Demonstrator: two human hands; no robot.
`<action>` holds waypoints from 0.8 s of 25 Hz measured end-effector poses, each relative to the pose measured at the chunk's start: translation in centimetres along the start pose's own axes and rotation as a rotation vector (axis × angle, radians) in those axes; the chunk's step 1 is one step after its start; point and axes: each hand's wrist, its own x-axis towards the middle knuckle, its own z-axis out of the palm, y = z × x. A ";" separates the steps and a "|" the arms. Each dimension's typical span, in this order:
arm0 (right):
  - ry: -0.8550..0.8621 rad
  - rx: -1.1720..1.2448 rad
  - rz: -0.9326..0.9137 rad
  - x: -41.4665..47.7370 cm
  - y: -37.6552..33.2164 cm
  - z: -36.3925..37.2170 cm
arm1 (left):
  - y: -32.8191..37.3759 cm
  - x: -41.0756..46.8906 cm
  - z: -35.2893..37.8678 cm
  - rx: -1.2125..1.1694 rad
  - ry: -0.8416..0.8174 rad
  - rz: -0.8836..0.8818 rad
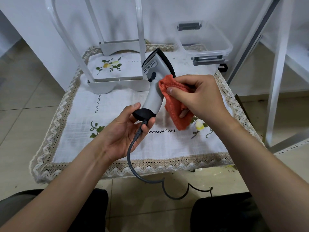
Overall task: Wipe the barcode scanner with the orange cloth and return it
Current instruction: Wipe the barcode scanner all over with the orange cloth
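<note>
Wiping step, I judge: the left hand curls its fingers round the base of the barcode scanner, held above the surface. The right hand pinches the orange cloth against its 3 o'clock side. Next, the head likely needs wiping.

Open bench is left at 7 o'clock; the far side is closed off by a white rack at 11 and a clear bin at 1. The 6 o'clock edge is crossed by the cable of the barcode scanner.

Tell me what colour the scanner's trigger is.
Black trigger on the light grey barcode scanner, clearest in the head view.
</note>
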 end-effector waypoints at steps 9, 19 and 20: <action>-0.112 -0.047 0.023 -0.3 0.2 0.9 | 0.1 0.0 0.0 -0.025 -0.005 0.014; -0.105 -0.033 0.061 -0.1 0.4 0.6 | 0.1 0.2 -0.2 -0.025 -0.008 0.005; -0.080 -0.031 0.059 0.0 0.4 0.6 | 0.1 0.2 -0.3 -0.027 -0.011 0.003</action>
